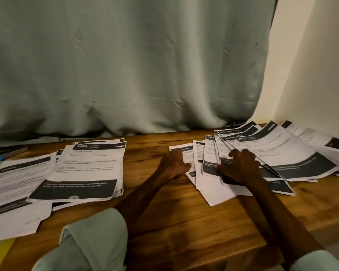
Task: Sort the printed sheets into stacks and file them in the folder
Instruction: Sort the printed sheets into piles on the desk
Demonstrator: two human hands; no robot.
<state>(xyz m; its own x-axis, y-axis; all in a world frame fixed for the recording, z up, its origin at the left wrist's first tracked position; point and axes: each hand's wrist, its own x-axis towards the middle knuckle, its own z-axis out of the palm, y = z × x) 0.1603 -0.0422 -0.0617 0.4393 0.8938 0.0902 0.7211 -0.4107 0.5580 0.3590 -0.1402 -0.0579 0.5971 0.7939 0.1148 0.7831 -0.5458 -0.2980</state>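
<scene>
Printed sheets (272, 153) are light, floppy, slippery, so we'd pinch edges: left fingers (184, 166) curl on one sheet's edge, right fingers (235, 153) spread, pressing the fan.

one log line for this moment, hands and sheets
left hand grips leftmost sheet | right hand presses fanned sheets | other stacks at table left

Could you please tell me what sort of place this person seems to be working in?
Probably a room in a home, not an office: a wooden table stands against a long grey-green curtain beside a plain cream wall, with printed sheets spread loosely over it.
</scene>
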